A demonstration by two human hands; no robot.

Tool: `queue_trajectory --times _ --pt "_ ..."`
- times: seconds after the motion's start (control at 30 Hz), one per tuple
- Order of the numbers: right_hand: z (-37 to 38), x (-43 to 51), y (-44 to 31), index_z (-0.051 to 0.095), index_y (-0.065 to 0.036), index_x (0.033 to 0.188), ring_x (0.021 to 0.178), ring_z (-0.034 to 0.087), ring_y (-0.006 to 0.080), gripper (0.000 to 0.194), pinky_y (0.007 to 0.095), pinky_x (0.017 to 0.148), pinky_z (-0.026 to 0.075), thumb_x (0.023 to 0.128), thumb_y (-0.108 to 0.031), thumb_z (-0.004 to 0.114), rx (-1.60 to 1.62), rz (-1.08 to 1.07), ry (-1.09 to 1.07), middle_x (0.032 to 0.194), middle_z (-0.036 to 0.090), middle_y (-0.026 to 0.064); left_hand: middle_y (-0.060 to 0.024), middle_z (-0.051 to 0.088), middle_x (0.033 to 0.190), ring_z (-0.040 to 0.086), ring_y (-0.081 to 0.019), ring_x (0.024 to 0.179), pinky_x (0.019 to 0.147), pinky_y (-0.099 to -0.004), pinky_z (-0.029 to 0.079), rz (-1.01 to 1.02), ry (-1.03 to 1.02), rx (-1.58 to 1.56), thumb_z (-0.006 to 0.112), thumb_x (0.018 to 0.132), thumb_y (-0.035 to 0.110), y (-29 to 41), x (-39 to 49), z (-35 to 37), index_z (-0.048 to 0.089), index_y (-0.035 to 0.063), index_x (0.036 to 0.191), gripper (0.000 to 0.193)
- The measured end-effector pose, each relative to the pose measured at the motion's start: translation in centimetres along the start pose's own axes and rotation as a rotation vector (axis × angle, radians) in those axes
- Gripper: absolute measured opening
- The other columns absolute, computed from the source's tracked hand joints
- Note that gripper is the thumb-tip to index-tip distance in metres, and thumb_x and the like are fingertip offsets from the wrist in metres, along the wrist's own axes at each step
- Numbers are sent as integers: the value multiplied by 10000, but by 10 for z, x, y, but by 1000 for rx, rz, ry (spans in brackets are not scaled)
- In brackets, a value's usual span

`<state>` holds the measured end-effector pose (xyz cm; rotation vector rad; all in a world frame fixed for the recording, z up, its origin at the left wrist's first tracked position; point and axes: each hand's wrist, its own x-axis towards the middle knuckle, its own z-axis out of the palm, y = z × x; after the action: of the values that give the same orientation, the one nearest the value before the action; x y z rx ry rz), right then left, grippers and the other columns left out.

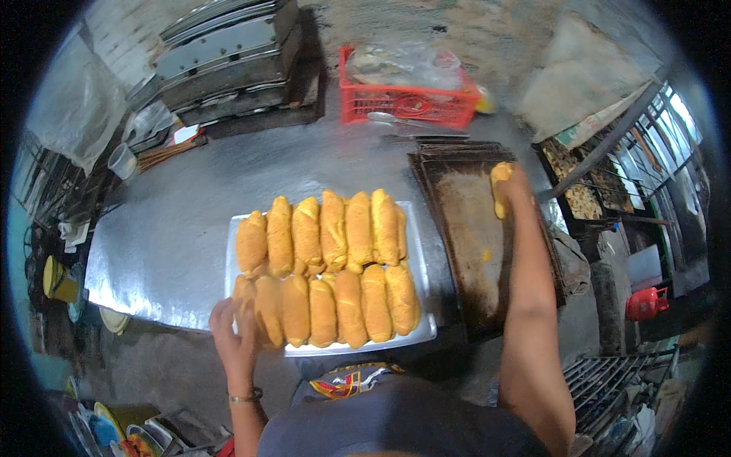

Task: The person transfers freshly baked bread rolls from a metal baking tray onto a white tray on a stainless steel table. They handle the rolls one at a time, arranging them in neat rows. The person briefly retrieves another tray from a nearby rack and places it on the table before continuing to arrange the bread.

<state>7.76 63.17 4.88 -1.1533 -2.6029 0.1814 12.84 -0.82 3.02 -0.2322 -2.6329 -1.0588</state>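
Golden-brown bread rolls (324, 311) lie in two rows on a white tray (422, 251) in front of me, some on top of others. At the tray's near left corner, my left hand (231, 323) has its fingers and thumb around the end roll (243, 290), which is partly hidden and slightly blurred. To the right, my right hand (517, 185) grips a single roll (498, 197) at the far right side of a dark-rimmed baking pan (465, 228). Brown stains and a small yellow crumb mark the pan's bottom.
A red plastic crate (408, 101) holding plastic bags stands at the back of the metal table (177, 217). Stacked metal pans (228, 63) are at the back left, near a clear plastic cup (122, 161). Trays of pieces (577, 183) sit on a rack at right.
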Motion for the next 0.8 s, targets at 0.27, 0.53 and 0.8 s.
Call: queue_trajectory --times 0.27,0.53,0.8 --pt "-59 -96 -85 476 -50 1172 825 671 193 521 327 689 542 726 -81 742 630 -209 10 863 646 107 -171 537 1203 468 -354 1175 1010 -436 373 65 4 -15 646 841 128 -24 37 -19 612 51 1113 285" --pt "-65 -293 -261 495 -67 1177 682 466 71 500 216 601 432 746 -77 750 972 -310 -484 818 479 -4 -157 528 1206 444 -356 1194 1013 -437 369 46 -44 -35 639 856 155 -66 35 -49 610 64 1121 282" --pt "-29 -372 -295 481 -11 1149 642 441 46 487 212 570 394 757 -92 758 918 -322 -598 750 456 -26 -141 556 1194 488 -309 1174 992 -400 398 97 -95 -89 675 841 125 -84 37 -55 638 66 1105 273"
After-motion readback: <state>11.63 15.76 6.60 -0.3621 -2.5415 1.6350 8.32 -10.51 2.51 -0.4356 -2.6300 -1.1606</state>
